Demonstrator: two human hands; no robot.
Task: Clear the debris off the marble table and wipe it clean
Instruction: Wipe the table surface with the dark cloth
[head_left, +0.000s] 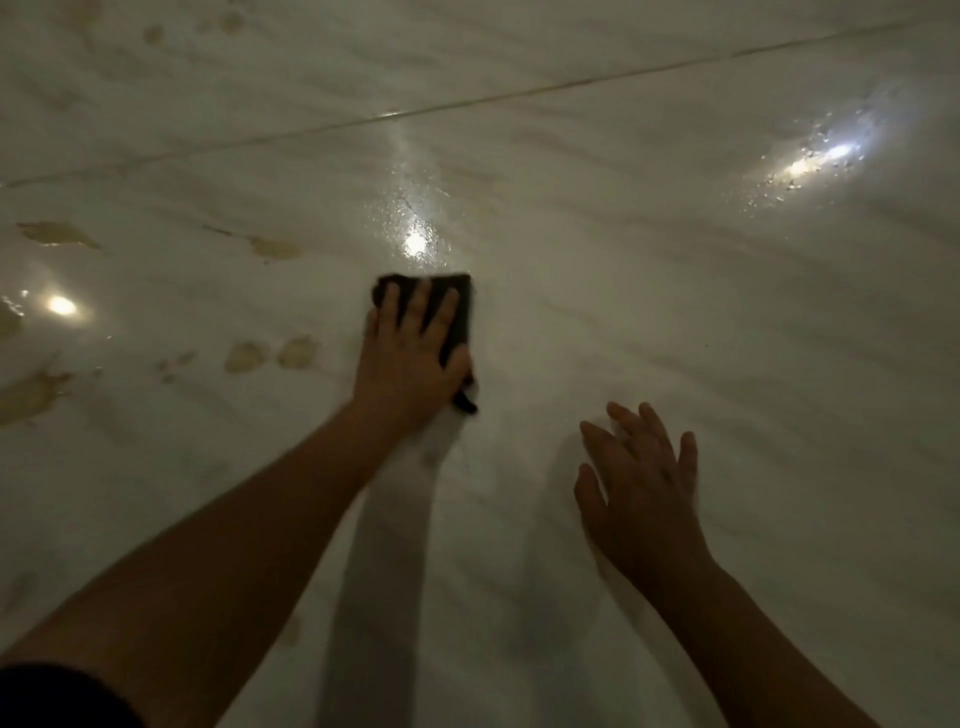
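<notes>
The white marble table (675, 322) fills the whole view, glossy and wet in places. My left hand (410, 358) presses a dark folded cloth (460, 306) flat against the marble near the middle, fingers spread and straight over it. My right hand (641, 478) lies flat on the marble to the right and nearer to me, fingers spread, holding nothing. Brown stains (244, 357) mark the marble left of the cloth.
More brown patches (57, 234) and smears (31, 395) lie along the left side. Water droplets (810, 161) glisten under light reflections at the upper right and above the cloth. A dark seam (467, 104) crosses the marble at the far side.
</notes>
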